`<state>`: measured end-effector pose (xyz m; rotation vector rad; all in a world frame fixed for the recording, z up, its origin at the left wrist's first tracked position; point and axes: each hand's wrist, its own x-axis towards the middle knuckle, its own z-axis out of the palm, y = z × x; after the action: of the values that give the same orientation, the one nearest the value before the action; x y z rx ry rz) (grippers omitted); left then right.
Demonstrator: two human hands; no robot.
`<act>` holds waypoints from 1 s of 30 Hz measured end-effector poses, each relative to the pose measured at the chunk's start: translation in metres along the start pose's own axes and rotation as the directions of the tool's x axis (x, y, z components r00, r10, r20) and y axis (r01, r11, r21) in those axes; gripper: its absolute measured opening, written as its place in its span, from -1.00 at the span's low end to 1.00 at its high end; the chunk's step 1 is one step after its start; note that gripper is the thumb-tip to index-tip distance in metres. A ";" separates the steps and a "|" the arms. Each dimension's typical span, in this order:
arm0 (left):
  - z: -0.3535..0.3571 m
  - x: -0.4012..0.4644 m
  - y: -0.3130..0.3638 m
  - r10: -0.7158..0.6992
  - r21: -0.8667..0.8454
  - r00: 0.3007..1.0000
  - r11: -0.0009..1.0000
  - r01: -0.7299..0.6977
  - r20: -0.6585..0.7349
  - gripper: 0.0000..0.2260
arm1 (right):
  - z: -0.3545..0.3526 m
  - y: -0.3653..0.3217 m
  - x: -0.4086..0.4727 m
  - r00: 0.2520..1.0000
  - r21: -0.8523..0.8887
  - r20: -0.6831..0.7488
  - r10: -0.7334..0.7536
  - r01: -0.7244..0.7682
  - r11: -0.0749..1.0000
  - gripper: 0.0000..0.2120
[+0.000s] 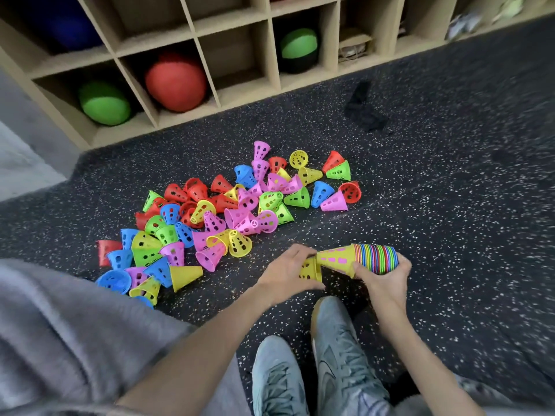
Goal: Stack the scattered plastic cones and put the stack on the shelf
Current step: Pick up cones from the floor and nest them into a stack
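Note:
Several perforated plastic cones [222, 214] in red, blue, green, yellow and pink lie scattered on the dark speckled floor in front of a wooden cubby shelf [240, 61]. My right hand [383, 276] grips a sideways stack of nested cones [357, 258], its yellow tip pointing left and many coloured rims bunched at the right. My left hand [288, 273] holds a single yellow cone [310, 269], its open mouth facing the tip of the stack and just touching it.
The shelf cubbies hold a red ball [175, 82], green balls [105, 103] and a blue ball [72, 28]. A black cloth [362, 108] lies on the floor near the shelf. My two grey shoes [315, 364] stand below the hands, a grey garment at lower left.

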<state>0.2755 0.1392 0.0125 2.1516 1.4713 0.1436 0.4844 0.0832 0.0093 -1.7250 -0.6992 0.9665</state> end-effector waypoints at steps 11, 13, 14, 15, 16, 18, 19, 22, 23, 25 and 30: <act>-0.006 -0.048 0.040 -0.029 -0.151 0.980 0.989 0.000 -0.194 -0.27 | -0.019 -0.024 -0.035 0.977 -0.090 0.196 -0.087 0.106 0.990 -0.28; -0.005 -0.051 0.041 -0.005 -0.143 0.979 0.989 -0.024 -0.203 -0.26 | -0.015 -0.022 -0.042 0.964 -0.082 0.250 -0.096 0.120 0.989 -0.31; -0.004 -0.053 0.041 0.011 -0.139 0.978 0.989 -0.041 -0.211 -0.27 | -0.013 -0.021 -0.046 0.960 -0.077 0.263 -0.099 0.123 0.989 -0.32; -0.002 -0.054 0.040 0.023 -0.145 0.975 0.988 -0.056 -0.219 -0.27 | -0.010 -0.019 -0.048 0.958 -0.077 0.268 -0.103 0.128 0.989 -0.32; -0.001 -0.056 0.039 0.028 -0.158 0.974 0.985 -0.064 -0.224 -0.28 | -0.009 -0.017 -0.050 0.957 -0.075 0.271 -0.106 0.130 0.989 -0.31; 0.002 -0.057 0.036 0.032 -0.179 0.972 0.981 -0.076 -0.234 -0.28 | -0.007 -0.016 -0.051 0.951 -0.078 0.289 -0.109 0.137 0.987 -0.34; 0.004 -0.058 0.034 0.034 -0.181 0.971 0.980 -0.078 -0.237 -0.28 | -0.007 -0.016 -0.051 0.946 -0.080 0.304 -0.111 0.141 0.987 -0.36; 0.009 -0.060 0.031 0.020 -0.208 0.967 0.975 -0.075 -0.254 -0.29 | -0.006 -0.018 -0.054 0.937 -0.101 0.333 -0.110 0.152 0.983 -0.35; 0.009 -0.061 0.031 0.018 -0.223 0.964 0.972 -0.080 -0.266 -0.30 | -0.005 -0.018 -0.055 0.935 -0.113 0.335 -0.115 0.161 0.981 -0.34; 0.010 -0.062 0.032 0.016 -0.237 0.961 0.968 -0.084 -0.275 -0.32 | -0.003 -0.020 -0.058 0.938 -0.126 0.321 -0.131 0.179 0.976 -0.32; 0.006 -0.062 0.025 0.007 -0.279 0.967 0.957 -0.081 -0.254 -0.32 | 0.005 -0.019 -0.057 0.942 -0.103 0.298 -0.154 0.192 0.976 -0.36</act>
<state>0.2734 0.0749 0.0313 1.9822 1.4346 0.6287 0.4505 0.0457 0.0421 -1.6161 -1.1087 1.0791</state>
